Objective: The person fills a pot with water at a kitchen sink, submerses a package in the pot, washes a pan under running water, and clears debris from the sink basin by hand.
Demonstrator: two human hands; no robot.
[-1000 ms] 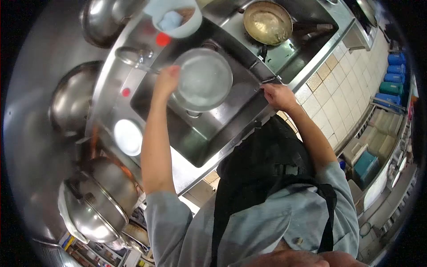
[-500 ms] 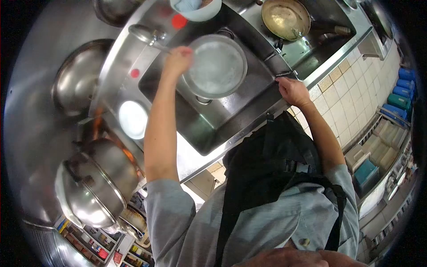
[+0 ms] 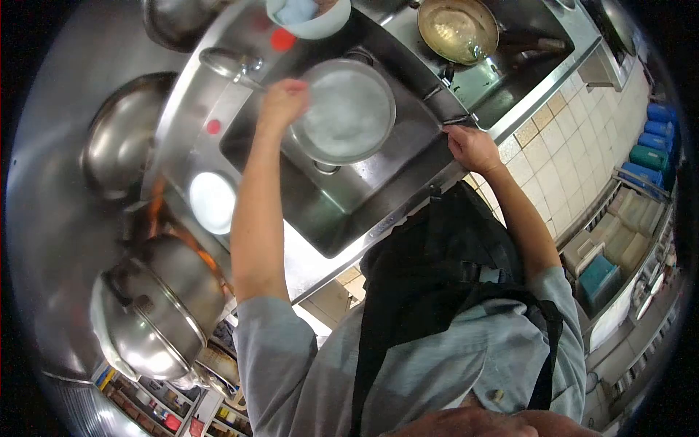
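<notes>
In the left basin of the sink (image 3: 306, 207) stands a round metal pot (image 3: 344, 111) full of cloudy, whitish water. My left hand (image 3: 284, 105) is closed around the end of the faucet spout (image 3: 251, 82), over the pot's left rim. Its fingertips are slightly blurred. My right hand (image 3: 473, 148) is curled over the front edge of the sink, by the divider between the two basins. What its fingers press against is partly hidden.
A pan (image 3: 457, 30) with liquid sits in the right basin. Behind the pot is a white bowl (image 3: 313, 22) with something bluish in it. A white round plate or lid (image 3: 212, 202) lies left of the sink. Large metal pots (image 3: 164, 306) stand farther left.
The whole view has shifted slightly. Both hands keep their places at the spout and the sink edge, and the pot stays put in the basin.
</notes>
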